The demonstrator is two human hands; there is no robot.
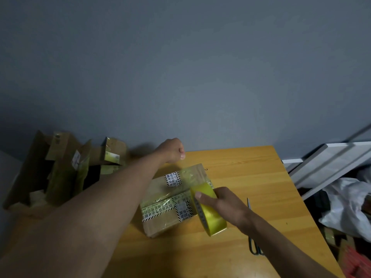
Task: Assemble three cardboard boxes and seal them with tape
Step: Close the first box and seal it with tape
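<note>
A flat cardboard box (172,199) lies on the wooden desk (251,177) toward its far left corner, long axis running from the near left to the far right, printed tape strips across its top face. The right hand (222,205) grips a yellow tape roll (208,211) standing on edge at the box's near right side, thumb laid over the roll's outer face. A clear strip of tape (189,173) stretches from the roll toward the far edge. The left hand (172,150) is curled beyond the box's far end, apparently pinching the strip's end; the contact itself is blurred. Scissors (253,243) lie near the right edge, partly under the right forearm. Opened cartons (60,167) stand left of the desk.
</note>
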